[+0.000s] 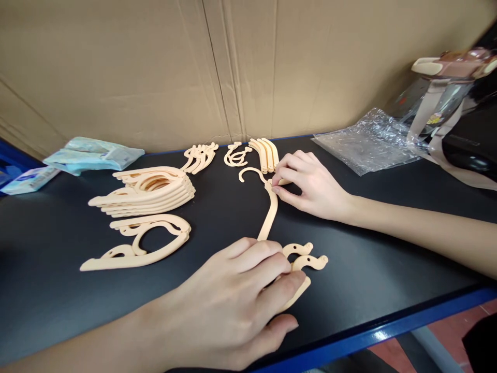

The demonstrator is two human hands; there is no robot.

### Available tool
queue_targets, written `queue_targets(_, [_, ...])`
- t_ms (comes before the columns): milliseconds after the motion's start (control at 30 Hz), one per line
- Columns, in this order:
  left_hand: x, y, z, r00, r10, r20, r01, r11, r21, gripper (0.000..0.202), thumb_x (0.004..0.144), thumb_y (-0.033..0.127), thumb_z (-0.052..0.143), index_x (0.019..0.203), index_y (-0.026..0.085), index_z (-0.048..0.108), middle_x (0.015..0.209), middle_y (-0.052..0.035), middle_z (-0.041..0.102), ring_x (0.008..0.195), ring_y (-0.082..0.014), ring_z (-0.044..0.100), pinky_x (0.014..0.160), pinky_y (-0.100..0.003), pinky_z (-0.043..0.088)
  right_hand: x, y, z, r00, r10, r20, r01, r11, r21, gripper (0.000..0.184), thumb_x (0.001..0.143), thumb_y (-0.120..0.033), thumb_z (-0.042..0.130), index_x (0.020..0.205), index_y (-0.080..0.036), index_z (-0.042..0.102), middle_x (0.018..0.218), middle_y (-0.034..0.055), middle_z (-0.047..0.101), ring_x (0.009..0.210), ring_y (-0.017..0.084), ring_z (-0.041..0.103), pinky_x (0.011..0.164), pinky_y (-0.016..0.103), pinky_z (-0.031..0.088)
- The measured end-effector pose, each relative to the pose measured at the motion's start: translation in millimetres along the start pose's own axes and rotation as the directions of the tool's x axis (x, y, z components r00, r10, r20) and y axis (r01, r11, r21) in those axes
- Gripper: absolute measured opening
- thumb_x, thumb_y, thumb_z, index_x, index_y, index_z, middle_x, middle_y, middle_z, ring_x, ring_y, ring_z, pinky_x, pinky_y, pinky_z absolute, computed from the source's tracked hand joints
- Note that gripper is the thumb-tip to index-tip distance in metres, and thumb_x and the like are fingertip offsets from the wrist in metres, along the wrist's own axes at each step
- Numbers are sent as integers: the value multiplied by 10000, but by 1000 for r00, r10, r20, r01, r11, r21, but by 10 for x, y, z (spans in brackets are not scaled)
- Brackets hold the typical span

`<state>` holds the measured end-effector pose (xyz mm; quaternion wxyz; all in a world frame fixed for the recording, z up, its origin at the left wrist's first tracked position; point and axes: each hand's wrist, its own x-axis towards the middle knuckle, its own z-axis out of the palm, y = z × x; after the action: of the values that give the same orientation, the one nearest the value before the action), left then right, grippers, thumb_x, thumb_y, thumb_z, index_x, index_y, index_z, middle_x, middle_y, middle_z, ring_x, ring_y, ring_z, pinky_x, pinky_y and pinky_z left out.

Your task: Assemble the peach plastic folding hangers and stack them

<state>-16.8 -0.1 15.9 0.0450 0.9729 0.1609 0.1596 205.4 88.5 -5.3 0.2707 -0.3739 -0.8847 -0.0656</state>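
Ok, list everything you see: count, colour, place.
Table: one, black, blue-edged, centre
Stacked folded hangers: several, peach, left
Single folded hanger: one, peach, left, nearer
Hooks: several, peach, far middle, two clusters
Curved arms: at least three, peach, far middle
Hooked arm: one, peach, centre
Wavy pieces: two, peach, front middle
Partly hidden pieces: at least two, peach, centre and front
Packets: two, blue-white, far left
Plastic bag: one, clear, far right
Bottle: one, clear, pinkish lid, far right
Dark shapes: at least two, black, right side, unclear
Cardboard: brown, count unclear, behind table
Tiled floor: one, red, lower right
Left hand: one, bare, front
Right hand: one, bare, on hooked arm
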Motion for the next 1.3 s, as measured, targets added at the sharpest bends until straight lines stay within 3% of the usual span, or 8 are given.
queue_targets(367, [-18, 108, -16, 990, 117, 76, -127, 981, 146, 302, 921, 161, 558, 1213, 104, 612, 955, -35, 677, 849, -187, 580, 738, -320, 462, 4, -6, -18, 1000, -20, 21, 20, 1000, 15, 180, 962, -255, 486, 866, -181, 620, 961, 58, 635, 889, 206, 498, 783, 361, 362])
queue_targets(600, [15, 199, -28, 995, 80, 62, -89, 983, 160, 260, 908, 110, 516, 1129, 115, 653, 836, -49, 671, 712, -177, 561, 591, -297, 469, 8, -10, -22, 999, -30, 22, 30, 999, 11, 176, 961, -243, 493, 858, -181, 621, 955, 62, 638, 888, 210, 513, 782, 359, 363])
queue_targets(933, [-46, 218, -30, 996, 57, 69, -65, 990, 123, 289, 917, 140, 524, 1188, 91, 613, 765, -32, 641, 697, -182, 557, 644, -300, 521, 2, 16, 8, 998, -62, -16, 62, 998, 17, 155, 948, -227, 521, 846, -171, 622, 934, 50, 634, 860, 199, 507, 772, 352, 358])
queue_targets(1100, [-63, 188, 25, 999, 37, -21, -35, 995, 95, 291, 922, 121, 515, 1201, 75, 583, 787, -44, 659, 719, -195, 573, 651, -317, 522, 4, 13, 5, 998, -65, -16, 65, 998, 18, 151, 949, -225, 522, 846, -173, 619, 933, 52, 634, 862, 200, 507, 770, 351, 356])
queue_targets(1300, [-53, 160, -36, 999, 39, -20, -37, 996, 79, 387, 900, 64, 530, 1287, 58, 516, 795, -32, 660, 679, -175, 563, 622, -311, 520, 3, 13, 7, 997, -71, -19, 71, 997, 19, 152, 952, -220, 519, 849, -169, 619, 928, 52, 629, 856, 195, 506, 768, 348, 359])
